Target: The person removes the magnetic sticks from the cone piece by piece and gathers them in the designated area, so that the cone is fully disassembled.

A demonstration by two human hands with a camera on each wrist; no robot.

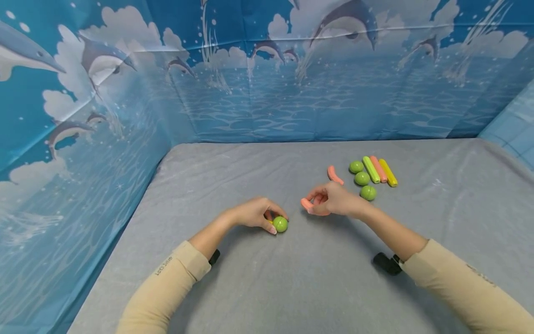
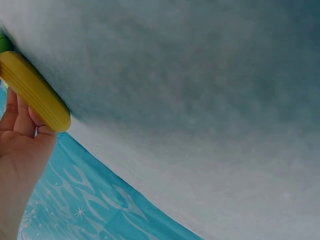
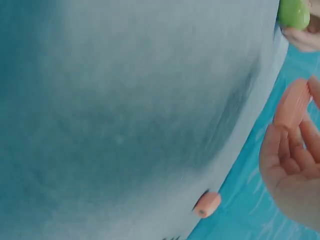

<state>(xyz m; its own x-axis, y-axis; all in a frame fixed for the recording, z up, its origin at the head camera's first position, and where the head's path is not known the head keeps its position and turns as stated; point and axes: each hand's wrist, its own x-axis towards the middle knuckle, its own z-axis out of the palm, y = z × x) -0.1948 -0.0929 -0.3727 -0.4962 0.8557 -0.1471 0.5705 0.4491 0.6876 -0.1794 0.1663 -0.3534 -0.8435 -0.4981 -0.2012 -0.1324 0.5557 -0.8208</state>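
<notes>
The left hand point(image 1: 256, 213) grips a ribbed yellow stick point(image 2: 37, 92), mostly hidden by the fingers in the head view. At the stick's far end is a green ball point(image 1: 280, 224); whether the two are joined I cannot tell. To its right, the right hand point(image 1: 333, 199) pinches a short salmon-pink piece point(image 3: 292, 104) between thumb and fingers, a little apart from the green ball. A second, curved salmon-pink piece point(image 1: 333, 175) lies on the grey cloth just beyond the right hand.
Several green balls point(image 1: 361, 178) lie in a row at the back right. Beside them are a lime-green stick point(image 1: 371, 169), a pink stick point(image 1: 378, 169) and a yellow stick point(image 1: 388, 172). A blue dolphin-print curtain point(image 1: 267, 111) borders the grey cloth point(image 1: 292, 287).
</notes>
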